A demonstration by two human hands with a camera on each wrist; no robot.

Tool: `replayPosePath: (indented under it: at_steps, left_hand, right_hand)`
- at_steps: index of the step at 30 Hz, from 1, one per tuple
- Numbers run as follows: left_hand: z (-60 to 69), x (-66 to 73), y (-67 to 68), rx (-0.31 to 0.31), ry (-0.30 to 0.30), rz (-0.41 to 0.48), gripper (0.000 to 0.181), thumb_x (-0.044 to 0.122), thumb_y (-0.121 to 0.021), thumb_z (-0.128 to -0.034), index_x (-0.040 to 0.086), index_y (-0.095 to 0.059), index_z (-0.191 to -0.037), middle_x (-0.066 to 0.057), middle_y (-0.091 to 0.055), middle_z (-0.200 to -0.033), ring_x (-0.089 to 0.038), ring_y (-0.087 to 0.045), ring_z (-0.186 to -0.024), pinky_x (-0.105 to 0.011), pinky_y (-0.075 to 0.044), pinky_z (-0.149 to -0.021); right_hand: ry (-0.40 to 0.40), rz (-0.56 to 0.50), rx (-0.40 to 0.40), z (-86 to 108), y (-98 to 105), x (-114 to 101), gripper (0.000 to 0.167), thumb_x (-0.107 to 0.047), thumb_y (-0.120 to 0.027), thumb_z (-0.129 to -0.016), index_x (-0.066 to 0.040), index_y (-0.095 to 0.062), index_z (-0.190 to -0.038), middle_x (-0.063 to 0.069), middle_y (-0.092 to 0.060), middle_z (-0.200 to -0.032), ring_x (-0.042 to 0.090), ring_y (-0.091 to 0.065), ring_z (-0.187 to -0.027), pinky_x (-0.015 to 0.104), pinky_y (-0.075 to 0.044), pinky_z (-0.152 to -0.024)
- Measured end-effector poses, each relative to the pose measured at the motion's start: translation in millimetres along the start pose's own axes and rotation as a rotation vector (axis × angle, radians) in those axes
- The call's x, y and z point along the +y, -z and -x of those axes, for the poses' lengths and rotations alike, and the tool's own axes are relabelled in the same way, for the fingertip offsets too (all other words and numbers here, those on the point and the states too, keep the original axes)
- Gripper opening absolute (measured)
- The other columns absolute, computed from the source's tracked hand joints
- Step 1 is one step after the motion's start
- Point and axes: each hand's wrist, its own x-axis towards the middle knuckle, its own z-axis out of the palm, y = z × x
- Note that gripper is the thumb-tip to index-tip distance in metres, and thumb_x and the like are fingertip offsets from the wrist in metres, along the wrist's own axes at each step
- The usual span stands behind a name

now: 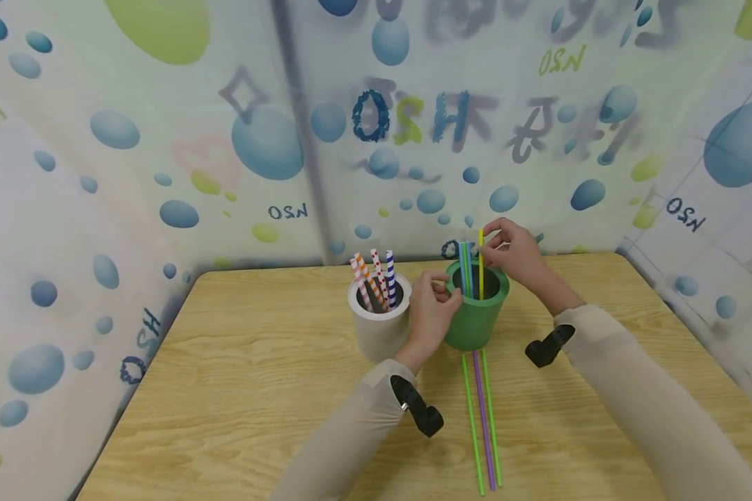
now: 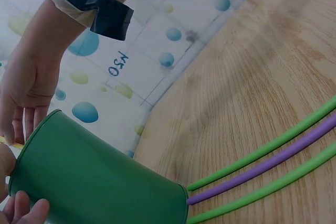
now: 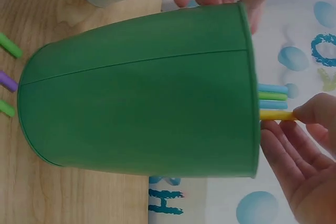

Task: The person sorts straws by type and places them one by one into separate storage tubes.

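My right hand point(image 1: 515, 252) pinches the upper end of a yellow straw point(image 1: 481, 268), whose lower part stands inside the green bucket point(image 1: 476, 327). Blue and green straws point(image 3: 273, 96) stick up from the bucket beside it. On the bucket's left side my left hand point(image 1: 431, 309) touches near the rim with loosely bent fingers point(image 2: 37, 212). Two green straws point(image 1: 473, 424) and a purple straw point(image 1: 485, 431) lie on the table in front of the bucket, side by side and pointing towards me.
Left of the green bucket stands a white bucket point(image 1: 376, 337) holding several patterned straws point(image 1: 376, 282), striped and dotted. Both stand near the back edge of the wooden table point(image 1: 244, 369). A printed curtain-like backdrop point(image 1: 257, 229) rises behind and at the sides.
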Motion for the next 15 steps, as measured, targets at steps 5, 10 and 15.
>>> replayPosePath:
  at_steps: [5,10,15]
  left_hand:
    - [0.1,0.5,-0.3,-0.001,0.006,-0.012,0.026,0.009,-0.067,-0.0803,0.003,-0.056,-0.103,-0.005,-0.05,-0.087,-0.01,-0.052,-0.074,-0.02,-0.046,-0.065]
    - [-0.1,2.1,0.1,0.0,0.004,-0.011,0.026,0.009,-0.066,-0.0801,0.003,-0.055,-0.103,-0.006,-0.05,-0.087,-0.01,-0.052,-0.073,-0.02,-0.046,-0.065]
    - [0.4,2.5,0.8,0.005,0.002,-0.013,0.025,0.008,-0.066,-0.0797,0.003,-0.056,-0.102,-0.006,-0.05,-0.087,-0.011,-0.053,-0.073,-0.02,-0.046,-0.065]
  right_hand:
    - [-0.018,0.001,-0.031,2.1,-4.2,2.6,0.027,-0.007,-0.056,-0.089,0.003,-0.045,-0.111,0.023,-0.059,-0.09,0.032,-0.062,-0.074,0.036,-0.053,-0.063]
    - [-0.042,0.024,-0.046,3.8,-5.8,2.1,0.026,-0.008,-0.056,-0.089,0.003,-0.045,-0.11,0.021,-0.059,-0.089,0.032,-0.063,-0.074,0.038,-0.054,-0.063]
    - [-0.077,0.073,-0.054,2.7,-8.9,-1.1,0.025,-0.007,-0.056,-0.088,0.002,-0.046,-0.109,0.019,-0.059,-0.087,0.03,-0.063,-0.073,0.036,-0.053,-0.06]
